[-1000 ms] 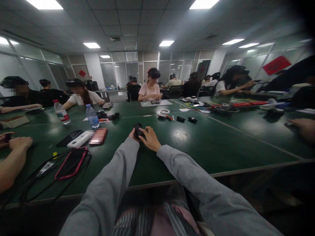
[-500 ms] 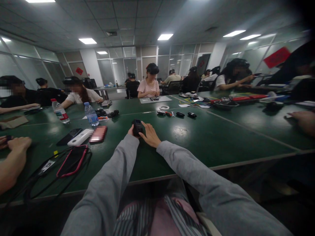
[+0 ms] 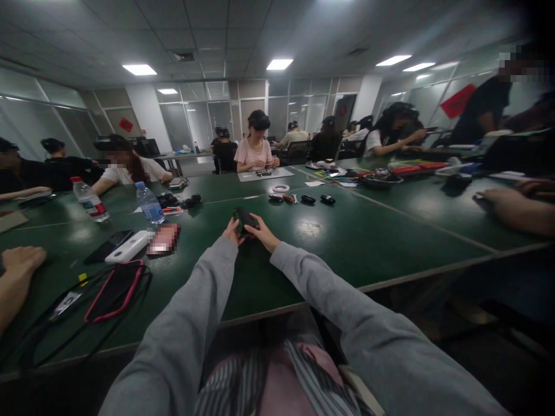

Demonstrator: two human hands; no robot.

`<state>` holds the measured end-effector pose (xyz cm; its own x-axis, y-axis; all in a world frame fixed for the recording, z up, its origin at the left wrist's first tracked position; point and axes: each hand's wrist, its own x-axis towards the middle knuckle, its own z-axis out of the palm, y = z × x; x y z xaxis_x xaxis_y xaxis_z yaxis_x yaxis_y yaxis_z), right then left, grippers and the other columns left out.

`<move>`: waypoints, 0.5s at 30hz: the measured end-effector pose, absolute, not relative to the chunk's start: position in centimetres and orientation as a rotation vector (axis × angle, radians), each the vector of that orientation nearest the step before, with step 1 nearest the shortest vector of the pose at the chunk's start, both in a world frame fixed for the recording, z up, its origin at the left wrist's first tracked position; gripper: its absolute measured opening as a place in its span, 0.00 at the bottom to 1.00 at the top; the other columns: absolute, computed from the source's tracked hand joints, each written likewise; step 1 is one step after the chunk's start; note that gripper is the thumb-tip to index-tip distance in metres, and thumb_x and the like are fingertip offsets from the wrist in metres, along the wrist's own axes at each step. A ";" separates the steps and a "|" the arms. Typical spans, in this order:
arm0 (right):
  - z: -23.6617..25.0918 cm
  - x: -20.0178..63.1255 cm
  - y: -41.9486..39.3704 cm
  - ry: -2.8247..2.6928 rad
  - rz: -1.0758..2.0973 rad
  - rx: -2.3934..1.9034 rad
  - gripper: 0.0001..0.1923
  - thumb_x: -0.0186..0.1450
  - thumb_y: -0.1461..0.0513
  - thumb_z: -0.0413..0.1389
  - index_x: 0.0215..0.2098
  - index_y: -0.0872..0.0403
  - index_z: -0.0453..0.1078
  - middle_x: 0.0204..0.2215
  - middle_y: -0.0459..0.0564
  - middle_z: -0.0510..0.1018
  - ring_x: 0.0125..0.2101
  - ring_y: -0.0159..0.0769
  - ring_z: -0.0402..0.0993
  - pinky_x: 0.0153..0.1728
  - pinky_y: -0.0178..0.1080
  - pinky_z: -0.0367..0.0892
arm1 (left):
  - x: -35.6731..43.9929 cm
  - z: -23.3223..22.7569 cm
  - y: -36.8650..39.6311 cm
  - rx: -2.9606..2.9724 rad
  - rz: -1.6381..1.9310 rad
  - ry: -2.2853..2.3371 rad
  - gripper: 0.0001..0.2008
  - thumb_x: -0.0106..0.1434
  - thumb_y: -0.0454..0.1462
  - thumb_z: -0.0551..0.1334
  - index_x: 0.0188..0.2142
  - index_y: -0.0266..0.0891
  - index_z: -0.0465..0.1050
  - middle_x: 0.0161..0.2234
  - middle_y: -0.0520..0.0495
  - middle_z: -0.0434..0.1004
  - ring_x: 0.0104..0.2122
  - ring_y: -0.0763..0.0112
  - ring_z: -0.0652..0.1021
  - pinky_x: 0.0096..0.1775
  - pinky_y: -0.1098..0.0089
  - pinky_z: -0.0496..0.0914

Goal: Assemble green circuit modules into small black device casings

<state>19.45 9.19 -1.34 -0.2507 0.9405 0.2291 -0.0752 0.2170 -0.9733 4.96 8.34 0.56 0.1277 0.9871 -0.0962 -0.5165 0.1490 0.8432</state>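
A small black boxy device (image 3: 246, 217) is held just above the green tabletop, a dark plain face turned up. My left hand (image 3: 233, 231) grips its left side, fingers closed around the edge. On its right side my right hand (image 3: 264, 233) holds on as well, thumb and fingers against the body. Part of the device is covered by my fingers. Beyond it on the table lie two black oblong items (image 3: 308, 199), a small wrench (image 3: 296, 199), an orange-and-black tool (image 3: 287, 198) and a white ring-shaped roll (image 3: 281, 188).
To the left are two water bottles (image 3: 150, 203), a pink phone (image 3: 163, 239), a white device (image 3: 129, 247), a dark phone (image 3: 108, 247) and a pink-rimmed phone case (image 3: 116, 293) with black cords. Other people's hands (image 3: 520, 208) rest at both sides. A person opposite works on a mat (image 3: 277, 175).
The device has been turned in my hands, so its screen side no longer faces me. My right fingers have closed in on it. The whole view has swung slightly right.
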 end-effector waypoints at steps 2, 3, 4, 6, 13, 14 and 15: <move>-1.2 19.4 8.9 -1.531 1.190 -0.835 0.44 0.52 0.53 0.64 0.62 0.46 0.50 0.36 0.46 0.70 0.34 0.34 0.69 0.38 0.41 0.69 | 5.2 0.3 8.5 0.730 1.302 0.856 0.27 0.57 0.42 0.65 0.55 0.60 0.60 0.55 0.53 0.68 0.47 0.66 0.74 0.41 0.65 0.71; -1.2 19.4 8.7 -1.570 1.148 -0.827 0.46 0.50 0.55 0.66 0.62 0.47 0.49 0.37 0.47 0.69 0.35 0.34 0.69 0.40 0.43 0.69 | 5.4 0.2 8.5 0.706 1.325 0.889 0.27 0.57 0.43 0.65 0.55 0.60 0.61 0.55 0.53 0.68 0.46 0.66 0.75 0.40 0.66 0.71; -1.2 19.3 8.6 -1.601 1.105 -0.824 0.49 0.49 0.56 0.67 0.63 0.47 0.48 0.38 0.47 0.69 0.37 0.35 0.68 0.43 0.44 0.69 | 5.5 0.2 8.6 0.698 1.350 0.899 0.26 0.58 0.44 0.64 0.56 0.58 0.61 0.55 0.51 0.68 0.45 0.66 0.75 0.39 0.67 0.71; -1.2 19.1 8.4 -1.627 1.060 -0.823 0.53 0.47 0.56 0.68 0.64 0.50 0.45 0.40 0.49 0.68 0.40 0.37 0.68 0.46 0.46 0.68 | 5.6 0.2 8.5 0.715 1.402 0.874 0.26 0.58 0.45 0.64 0.56 0.54 0.62 0.54 0.48 0.70 0.44 0.65 0.76 0.38 0.68 0.72; -0.6 19.0 8.0 -1.383 1.270 -0.815 0.41 0.55 0.50 0.62 0.60 0.47 0.48 0.40 0.50 0.70 0.34 0.35 0.72 0.31 0.39 0.72 | 5.4 0.1 8.0 0.785 1.377 0.813 0.29 0.53 0.44 0.68 0.55 0.49 0.66 0.45 0.47 0.76 0.37 0.68 0.78 0.36 0.70 0.72; -0.5 19.1 8.0 -1.343 1.323 -0.813 0.39 0.55 0.49 0.61 0.59 0.47 0.50 0.39 0.49 0.70 0.32 0.34 0.72 0.29 0.38 0.72 | 5.3 0.1 8.0 0.784 1.368 0.809 0.29 0.53 0.43 0.68 0.55 0.49 0.66 0.43 0.47 0.76 0.35 0.70 0.78 0.34 0.71 0.72; -0.3 19.2 8.0 -1.312 1.371 -0.804 0.36 0.56 0.49 0.60 0.58 0.46 0.51 0.38 0.48 0.71 0.30 0.34 0.72 0.27 0.37 0.71 | 5.3 0.0 8.1 0.782 1.362 0.809 0.28 0.53 0.42 0.69 0.54 0.48 0.67 0.42 0.48 0.77 0.32 0.71 0.77 0.33 0.72 0.71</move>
<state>19.21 8.03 -0.33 -0.2474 0.9521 0.1796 -0.2212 0.1249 -0.9672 5.32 8.07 0.00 0.0396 0.9983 -0.0419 -0.5139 0.0563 0.8560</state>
